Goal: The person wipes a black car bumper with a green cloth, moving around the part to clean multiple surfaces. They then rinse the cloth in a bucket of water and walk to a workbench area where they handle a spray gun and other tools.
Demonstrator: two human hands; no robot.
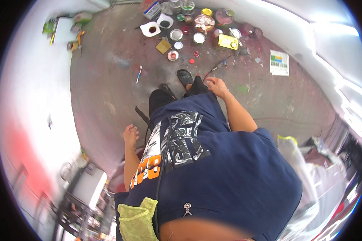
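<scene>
My left hand (131,135) hangs beside my left hip, fingers loosely bent and apart, with nothing in it. In front of my right thigh is my right hand (217,86), its fingers slightly curled and no held thing visible. Just beyond those fingertips, a thin dark tool with a red cord (218,66) lies on the floor; whether the hand touches the cord is unclear. My dark shoe (184,77) shows below the black trousers. A blue-and-white pen-like stick (139,74) lies on the floor ahead to the left.
Paint cans and jars crowd the far floor, among them an open white can (198,38), a yellow rectangular tin (228,41) and a white cup (151,29). A printed sheet (279,63) lies at right. Plastic sheeting (313,176) hangs behind right; a cart (82,193) stands behind left.
</scene>
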